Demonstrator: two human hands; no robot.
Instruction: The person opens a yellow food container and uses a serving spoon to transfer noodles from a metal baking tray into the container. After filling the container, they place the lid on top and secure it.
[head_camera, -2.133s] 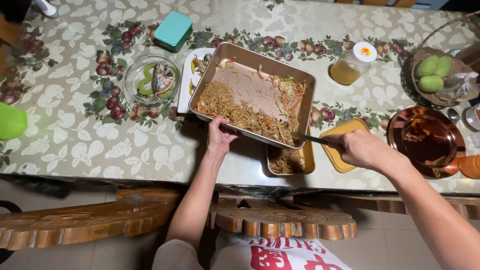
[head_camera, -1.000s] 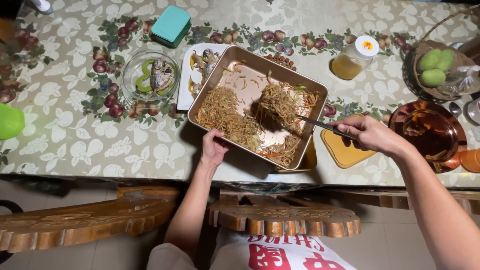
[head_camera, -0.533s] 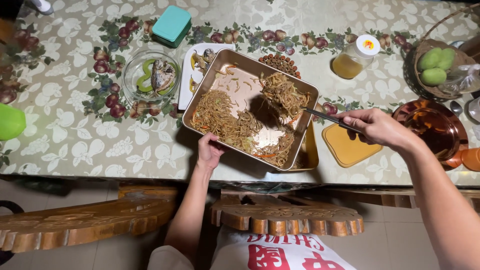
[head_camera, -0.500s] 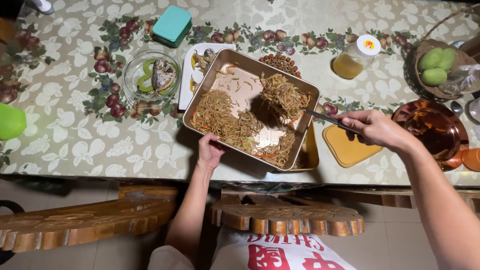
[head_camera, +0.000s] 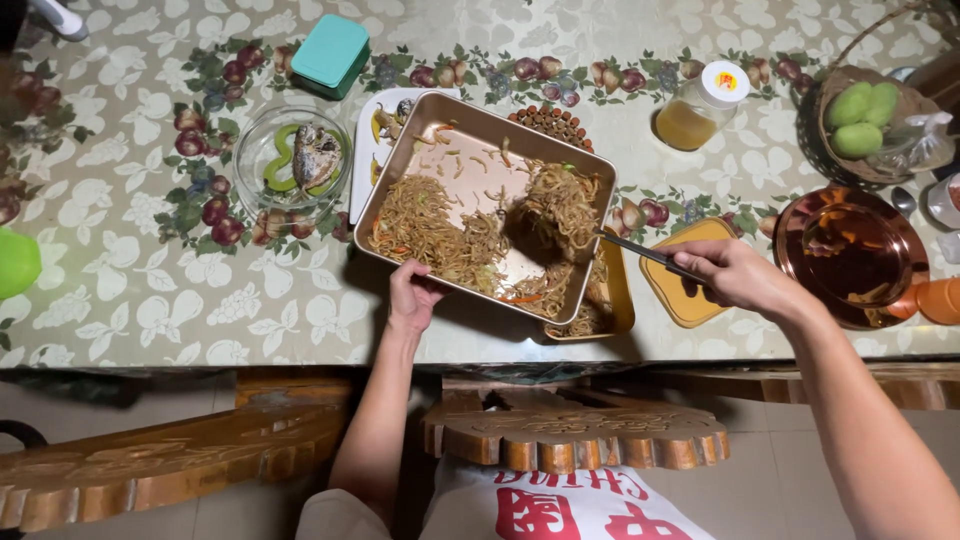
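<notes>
The table (head_camera: 130, 300), covered in a pale cloth printed with fruit and leaves, fills the upper part of the view, and over its near edge hangs the big metal baking tray (head_camera: 470, 130), tipped so that its near right corner dips over the small yellow container (head_camera: 622, 300). Since two seconds ago the tray has shifted left and a little away from the person, and more of the container shows beneath it than half a second ago — fried noodles (head_camera: 425, 225) now lie heaped in the container's open corner, so the transfer seems well under way, though a broad band of noodles remains along the tray's near side.

The left hand (head_camera: 410, 297) is clenched on the tray's near rim, thumb inside, carrying its weight. The right hand (head_camera: 735, 275) is closed around the handle of a dark utensil (head_camera: 640, 252); its working end is buried in a clump of noodles (head_camera: 560, 205) that has moved from high in the tray down toward the low corner — a scoop or a fork, I cannot tell.

Beside the container lies its yellow lid (head_camera: 680, 300). Farther off stand a glass bowl (head_camera: 265, 195) of fish, a teal box (head_camera: 330, 55), a jar (head_camera: 700, 110) of amber liquid and a basket (head_camera: 850, 165) of green fruit.
</notes>
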